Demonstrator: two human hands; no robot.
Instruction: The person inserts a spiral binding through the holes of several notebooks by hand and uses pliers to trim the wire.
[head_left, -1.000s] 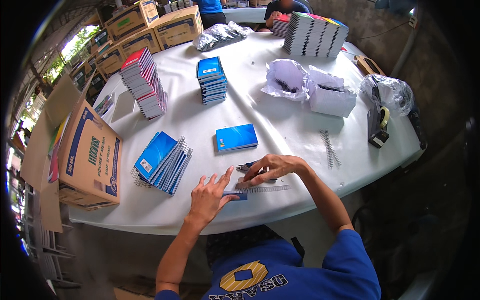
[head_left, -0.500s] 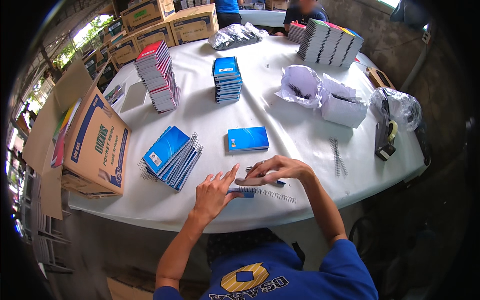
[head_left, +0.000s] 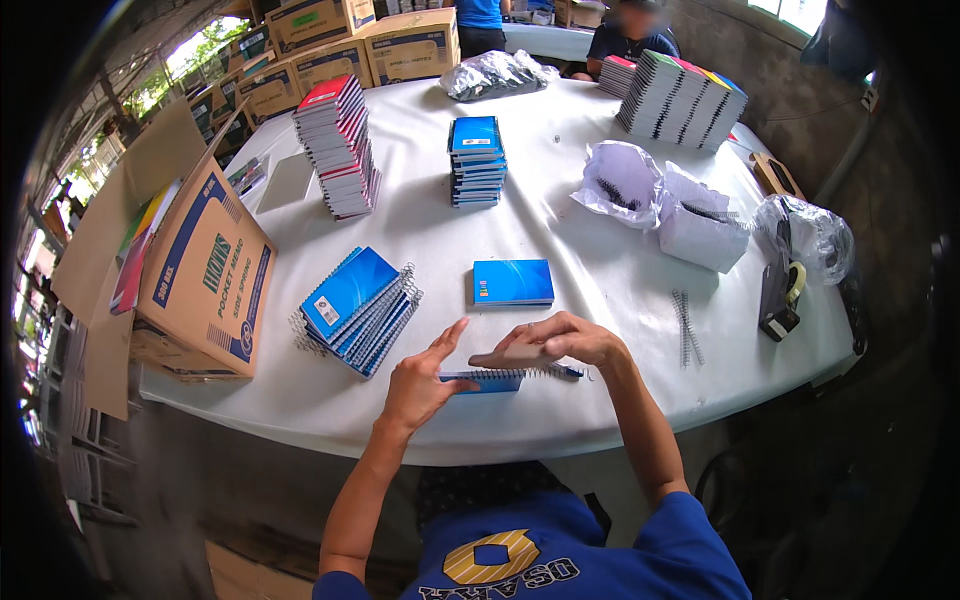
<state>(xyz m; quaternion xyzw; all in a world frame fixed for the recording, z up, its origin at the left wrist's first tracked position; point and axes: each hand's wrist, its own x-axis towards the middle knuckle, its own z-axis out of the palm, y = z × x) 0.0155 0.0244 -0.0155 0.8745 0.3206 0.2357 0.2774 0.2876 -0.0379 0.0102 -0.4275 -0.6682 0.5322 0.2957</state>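
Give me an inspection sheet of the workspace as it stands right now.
Surface: round table with a white cloth, crowded.
Job's things: small blue notebook at the near edge, wire spiral along its spine; spare wire coils to the right.
Clutter: single blue notebook; fanned pile of bound notebooks; two notebook stacks; row of notebooks; white bags of coils; tape dispenser; open cardboard box.
Grippers: left hand steadies the notebook; right hand works over the spiral.
Cables: nothing seen.
Surroundings: stacked cartons behind; other people at the far side.
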